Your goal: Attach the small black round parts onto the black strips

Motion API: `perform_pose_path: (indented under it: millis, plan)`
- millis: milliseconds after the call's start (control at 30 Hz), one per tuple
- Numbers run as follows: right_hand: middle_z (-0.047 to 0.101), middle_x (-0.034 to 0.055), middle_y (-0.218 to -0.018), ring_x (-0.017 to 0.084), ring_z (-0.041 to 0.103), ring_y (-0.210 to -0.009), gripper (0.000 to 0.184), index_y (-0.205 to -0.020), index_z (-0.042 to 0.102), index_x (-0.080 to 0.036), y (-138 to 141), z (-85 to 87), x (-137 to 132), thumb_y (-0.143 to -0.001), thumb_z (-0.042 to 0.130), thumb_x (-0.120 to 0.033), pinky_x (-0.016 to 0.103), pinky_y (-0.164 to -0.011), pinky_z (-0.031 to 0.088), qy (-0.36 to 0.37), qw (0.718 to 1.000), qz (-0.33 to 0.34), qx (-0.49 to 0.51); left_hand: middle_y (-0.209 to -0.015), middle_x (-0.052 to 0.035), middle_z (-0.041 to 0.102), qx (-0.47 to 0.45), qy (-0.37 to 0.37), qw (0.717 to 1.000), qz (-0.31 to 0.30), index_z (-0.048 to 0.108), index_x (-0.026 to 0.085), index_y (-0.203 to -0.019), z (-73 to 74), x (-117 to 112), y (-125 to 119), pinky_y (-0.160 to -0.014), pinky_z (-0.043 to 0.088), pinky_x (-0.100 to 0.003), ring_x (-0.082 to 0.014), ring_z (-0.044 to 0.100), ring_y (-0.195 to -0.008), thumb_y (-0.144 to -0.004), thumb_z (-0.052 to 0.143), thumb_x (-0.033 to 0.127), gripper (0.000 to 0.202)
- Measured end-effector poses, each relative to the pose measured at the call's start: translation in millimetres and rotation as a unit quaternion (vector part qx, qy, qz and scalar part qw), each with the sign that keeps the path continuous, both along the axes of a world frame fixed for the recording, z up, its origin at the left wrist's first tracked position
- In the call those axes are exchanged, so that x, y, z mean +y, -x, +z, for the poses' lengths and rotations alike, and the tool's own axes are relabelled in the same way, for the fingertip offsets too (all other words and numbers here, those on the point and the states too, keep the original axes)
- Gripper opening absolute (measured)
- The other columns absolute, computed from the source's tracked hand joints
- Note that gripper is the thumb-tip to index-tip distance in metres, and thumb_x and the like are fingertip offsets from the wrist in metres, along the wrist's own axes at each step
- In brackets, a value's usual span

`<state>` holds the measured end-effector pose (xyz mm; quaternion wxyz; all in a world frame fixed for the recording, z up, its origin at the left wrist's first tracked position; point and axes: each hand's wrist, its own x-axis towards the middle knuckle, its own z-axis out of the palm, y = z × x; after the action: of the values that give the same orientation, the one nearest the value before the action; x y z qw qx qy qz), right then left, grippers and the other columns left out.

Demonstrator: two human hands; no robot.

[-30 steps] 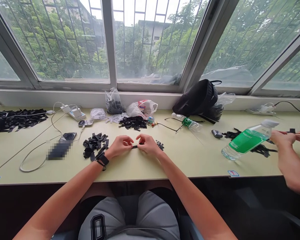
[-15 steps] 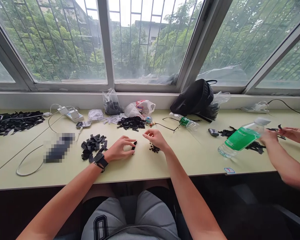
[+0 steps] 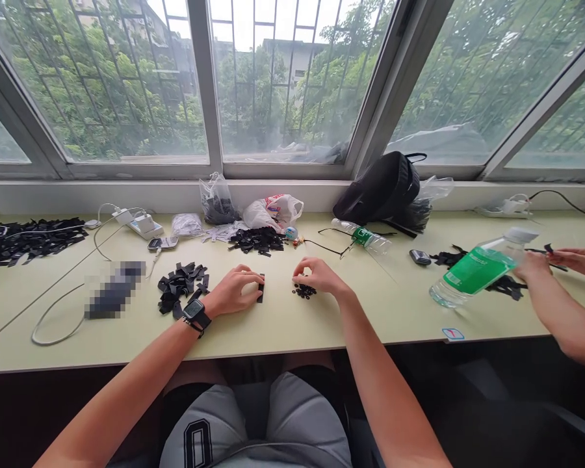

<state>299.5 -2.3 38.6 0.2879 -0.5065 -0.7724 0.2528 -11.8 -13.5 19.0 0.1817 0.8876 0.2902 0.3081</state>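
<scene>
My left hand (image 3: 234, 290), with a watch at its wrist, keeps thumb and fingers on a short black strip (image 3: 260, 288) at the table surface. To the right, my right hand (image 3: 318, 275) is bent over a small pile of black rings (image 3: 304, 292). Its thumb and fingertips come together at the pile's left side, and whatever is between them is too small to make out. Left of my left wrist is a heap of cut black strips (image 3: 181, 286).
Farther back are a second heap of black strips (image 3: 257, 240), plastic bags (image 3: 218, 200), a lying bottle (image 3: 365, 238) and a black bag (image 3: 380, 188). A tilted green-label bottle (image 3: 478, 270) is beside a co-worker's hands (image 3: 536, 265) at right. A cable (image 3: 53, 305) loops at left.
My right hand has moved right and slightly down, onto the ring pile. My left hand has stayed at the black strip, which now stands straighter in view.
</scene>
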Motion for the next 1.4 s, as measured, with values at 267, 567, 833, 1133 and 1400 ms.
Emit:
perform_pose_path:
  millis: [267,567,833,1133,1400]
  plan:
    - [0.070,0.0059,-0.092,0.019,0.064,-0.077,0.007,-0.078,0.078,-0.019,3.3,-6.9,1.5,-0.079,0.073,-0.024,0.031,-0.072,0.049,-0.018,0.999,0.005,-0.035,-0.133,-0.0054,0.073,0.036,-0.017,0.999,0.020,0.074,0.028,-0.131,1.6,-1.4,0.9,-0.109,0.048,-0.049,-0.0308,0.060,-0.122,-0.091,0.072,0.036,0.041]
    - [0.068,0.0062,-0.095,0.023,0.064,-0.094,0.006,-0.080,0.073,-0.021,12.2,-12.2,-1.1,-0.084,0.069,-0.021,0.033,-0.086,0.048,-0.046,0.998,0.017,-0.041,-0.140,-0.0061,0.069,0.050,-0.021,0.998,0.031,0.071,0.028,-0.136,-4.3,0.7,2.1,-0.110,0.046,-0.052,-0.0329,0.057,-0.127,-0.091,0.073,0.045,0.048]
    - [0.065,0.0076,-0.098,0.026,0.059,-0.103,0.007,-0.085,0.065,-0.022,23.1,-15.3,-4.3,-0.091,0.061,-0.019,0.038,-0.092,0.047,-0.096,0.992,0.033,-0.080,-0.143,-0.0055,0.067,0.048,-0.021,0.998,0.041,0.072,0.030,-0.134,-5.4,0.5,1.5,-0.110,0.045,-0.052,-0.0339,0.056,-0.129,-0.089,0.074,0.046,0.048]
    - [0.068,0.0028,-0.086,0.019,0.063,-0.078,0.007,-0.101,0.059,-0.024,73.4,-12.2,-14.1,-0.096,0.055,-0.026,0.033,-0.077,0.052,-0.102,0.992,0.046,0.065,-0.135,-0.0061,0.072,0.041,-0.023,0.998,0.049,0.072,0.031,-0.135,-3.3,-3.2,-1.3,-0.110,0.046,-0.052,-0.0345,0.056,-0.128,-0.089,0.075,0.045,0.048]
    - [0.077,0.0026,-0.092,0.020,0.074,-0.084,0.020,-0.109,0.063,-0.025,78.1,-13.3,-19.3,-0.089,0.065,-0.029,0.037,-0.087,0.061,-0.056,0.983,0.061,0.162,-0.128,-0.0054,0.074,0.038,-0.020,0.998,0.048,0.071,0.034,-0.135,-4.1,-2.8,-1.6,-0.109,0.046,-0.053,-0.0351,0.057,-0.126,-0.089,0.075,0.046,0.048]
